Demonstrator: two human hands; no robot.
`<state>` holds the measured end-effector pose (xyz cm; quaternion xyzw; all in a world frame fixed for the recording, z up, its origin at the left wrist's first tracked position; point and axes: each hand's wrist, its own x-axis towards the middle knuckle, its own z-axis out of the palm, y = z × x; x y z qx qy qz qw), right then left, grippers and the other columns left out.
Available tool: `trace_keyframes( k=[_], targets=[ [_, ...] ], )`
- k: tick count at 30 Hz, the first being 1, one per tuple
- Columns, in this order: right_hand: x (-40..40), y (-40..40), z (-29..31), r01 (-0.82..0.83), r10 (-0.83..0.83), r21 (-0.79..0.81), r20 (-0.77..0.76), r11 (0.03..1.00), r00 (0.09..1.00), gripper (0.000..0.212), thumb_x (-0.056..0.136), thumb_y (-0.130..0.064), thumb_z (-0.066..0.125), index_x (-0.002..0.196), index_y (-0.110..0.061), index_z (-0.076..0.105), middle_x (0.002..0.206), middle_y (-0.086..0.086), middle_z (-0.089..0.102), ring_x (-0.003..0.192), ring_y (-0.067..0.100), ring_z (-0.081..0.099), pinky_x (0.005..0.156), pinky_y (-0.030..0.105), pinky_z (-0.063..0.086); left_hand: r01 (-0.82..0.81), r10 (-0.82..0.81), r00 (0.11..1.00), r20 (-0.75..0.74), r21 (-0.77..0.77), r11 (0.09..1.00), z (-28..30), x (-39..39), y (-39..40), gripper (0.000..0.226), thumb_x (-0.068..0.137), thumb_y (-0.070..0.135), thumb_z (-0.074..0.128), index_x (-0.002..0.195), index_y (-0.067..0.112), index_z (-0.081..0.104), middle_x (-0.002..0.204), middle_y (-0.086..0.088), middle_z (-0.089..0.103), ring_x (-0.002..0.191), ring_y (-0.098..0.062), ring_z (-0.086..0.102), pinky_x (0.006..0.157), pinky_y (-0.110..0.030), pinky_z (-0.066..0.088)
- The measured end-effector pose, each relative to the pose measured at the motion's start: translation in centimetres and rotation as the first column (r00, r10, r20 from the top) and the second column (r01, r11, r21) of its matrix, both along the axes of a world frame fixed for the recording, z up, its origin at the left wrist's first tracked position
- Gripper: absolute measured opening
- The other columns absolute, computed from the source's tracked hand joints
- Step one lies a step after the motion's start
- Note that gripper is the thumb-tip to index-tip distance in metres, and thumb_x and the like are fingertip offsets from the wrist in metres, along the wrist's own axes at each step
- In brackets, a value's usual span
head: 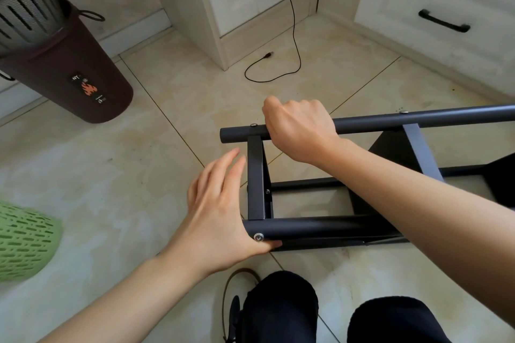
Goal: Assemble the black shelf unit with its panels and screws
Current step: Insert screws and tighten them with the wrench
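**Shelf frame on its side, long axis running out to the right of both hands**

The black shelf unit (328,203) lies on its side on the tiled floor (167,108), just ahead of the person's knees (281,303). Its round poles run left to right across the view, so its long axis stretches away to the right and out of frame.

The right hand (301,128) wraps the far pole (418,117) near its left end, its grip closed round the tube just right of a screw head (253,125). The left hand (220,209) sits at the left end of the near pole (306,227): its fingers are straight and spread, reaching up beside the flat crossbar (255,175), while the thumb tucks under the pole end beside a second screw (258,237). That grip is wide, bracing, not clasping.

Both hands hold the frame's left end, so nearly all of its length lies to their right. Any lift or turn would likely pivot about this end, with the right hand carrying the load and the left steadying. The dark shelf panels (395,147) further right are partly hidden by the right forearm.
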<state>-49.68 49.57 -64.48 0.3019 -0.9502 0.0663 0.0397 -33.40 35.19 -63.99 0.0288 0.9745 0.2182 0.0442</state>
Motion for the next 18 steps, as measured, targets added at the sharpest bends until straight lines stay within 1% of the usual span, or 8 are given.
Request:
trace_keyframes(
  k=[2,3,6,10,13,15,16,18],
  targets=[
    [0.1,0.0,0.1,0.000,0.000,-0.003,0.002,1.000,1.000,0.007,0.097,-0.013,0.036,0.090,-0.014,0.033,0.056,-0.001,0.032,0.044,0.025,0.028,0.048,0.033,0.011,0.036,-0.037,0.999,0.009,0.035,0.999,-0.2,-0.1,0.0,0.139,0.052,0.068,0.075,0.157,0.033,-0.008,0.165,0.018,-0.014,0.151,-0.003,-0.012,0.122,-0.033,0.000],
    [0.1,0.0,0.2,0.000,0.000,-0.006,0.002,1.000,1.000,0.008,0.097,-0.013,0.036,0.090,-0.014,0.033,0.056,-0.001,0.032,0.044,0.025,0.028,0.048,0.033,0.010,0.070,-0.071,0.997,0.007,0.035,0.997,-0.2,-0.2,0.0,0.139,0.055,0.062,0.080,0.155,0.035,-0.013,0.164,0.020,-0.020,0.151,-0.002,-0.018,0.122,-0.036,-0.004],
    [0.2,0.0,0.2,-0.007,0.007,-0.014,-0.004,1.000,1.000,0.008,0.097,-0.015,0.036,0.090,-0.014,0.033,0.055,-0.002,0.030,0.043,0.025,0.025,0.048,0.033,0.009,0.140,-0.140,0.990,-0.005,0.036,0.989,-0.1,-0.5,0.0,0.135,0.060,0.046,0.088,0.156,0.029,-0.005,0.165,0.017,-0.014,0.151,0.001,-0.016,0.125,-0.039,-0.006],
    [0.1,0.1,0.3,-0.010,0.010,-0.026,0.018,1.000,1.000,0.011,0.098,-0.015,0.037,0.089,-0.014,0.033,0.055,-0.002,0.030,0.043,0.024,0.026,0.047,0.032,0.010,0.147,-0.144,0.987,-0.070,0.055,0.988,-0.2,-0.5,0.0,0.129,0.058,0.035,0.092,0.159,0.013,0.014,0.167,0.008,0.006,0.153,0.000,-0.001,0.126,-0.032,0.006],
    [0.4,0.1,0.3,0.012,-0.011,-0.038,0.014,0.999,1.000,0.013,0.099,-0.014,0.039,0.088,-0.014,0.032,0.056,-0.001,0.032,0.044,0.027,0.029,0.046,0.033,0.012,0.146,-0.139,0.985,-0.100,0.067,0.987,-0.1,-0.5,0.0,0.126,0.057,0.035,0.094,0.158,0.010,0.022,0.166,0.006,0.013,0.152,0.000,0.004,0.126,-0.034,0.015],
    [0.6,0.5,0.6,0.031,-0.024,-0.153,0.046,0.988,0.999,0.013,0.101,-0.015,0.038,0.089,-0.011,0.035,0.060,0.002,0.040,0.053,0.035,0.039,0.047,0.037,0.021,0.145,-0.136,0.984,-0.112,0.075,0.987,0.0,-0.6,0.0,0.124,0.058,0.036,0.093,0.157,0.011,0.024,0.166,0.007,0.015,0.152,0.002,0.006,0.125,-0.036,0.020],
    [0.7,0.8,0.8,0.020,0.002,-0.257,0.084,0.966,0.996,0.015,0.102,-0.014,0.036,0.090,-0.007,0.040,0.067,0.006,0.047,0.064,0.038,0.045,0.052,0.041,0.030,0.146,-0.137,0.984,-0.115,0.080,0.986,0.0,-0.6,0.0,0.123,0.058,0.036,0.093,0.157,0.011,0.025,0.165,0.007,0.016,0.152,0.002,0.007,0.124,-0.038,0.022],
    [1.2,1.7,1.6,-0.036,0.087,-0.469,0.086,0.882,0.993,0.024,0.104,-0.012,0.035,0.094,0.002,0.050,0.086,0.013,0.055,0.084,0.035,0.047,0.072,0.044,0.039,0.153,-0.141,0.983,-0.122,0.097,0.983,-0.2,-0.6,0.0,0.122,0.058,0.037,0.093,0.157,0.011,0.027,0.165,0.008,0.017,0.152,0.000,0.013,0.124,-0.039,0.025]
  ],
)
